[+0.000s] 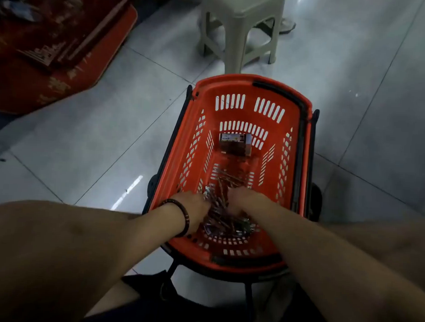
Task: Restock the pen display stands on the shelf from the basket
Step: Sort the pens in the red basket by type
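Down among the pens, both hands half hidden

Low in the orange basket (pixel 234 85), which stands on the grey tiled floor (pixel 98 131), both hands reach into a loose heap of pens (pixel 224 218) at the near end. The left hand (pixel 194 205), with a dark bracelet (pixel 184 215) at its wrist, lies on the left side of the heap. The right hand (pixel 245 198) lies on the right side, just beside it. The fingers of both point down into the pile and are blurred and partly hidden, so I cannot tell whether either hand grasps any pens or only rests on them. The pens are dim and tangled; single ones are hard to make out, apart from a few pale tips. A small dark box (pixel 235 144) lies on the basket's bottom toward the far end, its print too small to read. Beyond the basket a pale plastic stool (pixel 236 28) is cut off by the top edge. A red patterned mat (pixel 52 68) runs out of view at the left.
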Tool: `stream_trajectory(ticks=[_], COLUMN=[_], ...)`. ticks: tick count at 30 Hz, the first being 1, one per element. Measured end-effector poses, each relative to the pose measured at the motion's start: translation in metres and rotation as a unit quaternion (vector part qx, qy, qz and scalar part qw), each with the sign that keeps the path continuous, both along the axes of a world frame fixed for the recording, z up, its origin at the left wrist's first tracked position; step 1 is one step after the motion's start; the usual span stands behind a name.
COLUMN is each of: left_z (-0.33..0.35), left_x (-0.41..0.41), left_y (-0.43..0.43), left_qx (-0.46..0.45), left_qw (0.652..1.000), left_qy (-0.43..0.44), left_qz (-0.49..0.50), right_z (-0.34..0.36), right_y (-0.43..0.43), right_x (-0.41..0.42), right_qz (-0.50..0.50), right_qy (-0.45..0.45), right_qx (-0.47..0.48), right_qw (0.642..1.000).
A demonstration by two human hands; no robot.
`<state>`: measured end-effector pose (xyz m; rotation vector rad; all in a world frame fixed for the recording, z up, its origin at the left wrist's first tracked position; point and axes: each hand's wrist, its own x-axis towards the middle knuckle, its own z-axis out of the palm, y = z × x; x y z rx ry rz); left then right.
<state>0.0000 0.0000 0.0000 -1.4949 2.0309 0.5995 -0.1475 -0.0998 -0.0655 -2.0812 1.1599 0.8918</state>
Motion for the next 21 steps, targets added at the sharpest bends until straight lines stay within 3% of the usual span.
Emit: stream_trajectory(ticks=[4, 11, 16, 21], left_z=[-0.004, 0.008, 0.003, 0.002], left_x=[0.004, 0.028, 0.036, 0.036], left_y=[-0.008, -0.022, -0.020, -0.019], left_qx=[0.007, -0.217, -0.232, -0.257], left_qw=[0.999, 0.970, 0.960, 0.960], left_qy=[-0.009, -0.015, 0.000, 0.036], left_qz=[-0.036, -0.108, -0.156, -0.107], right_z=[-0.034, -0.070, -0.085, -0.093], right_y=[0.010, 0.012, 0.011, 0.019], right_x=[0.004, 0.005, 0.009, 0.014], right_qz=[-0.034, -0.035, -0.046, -0.063], right_qy=[0.053, 0.053, 0.040, 0.033], right_qx=[0.052, 0.070, 0.073, 0.051], right_qw=[0.997, 0.996, 0.995, 0.996])
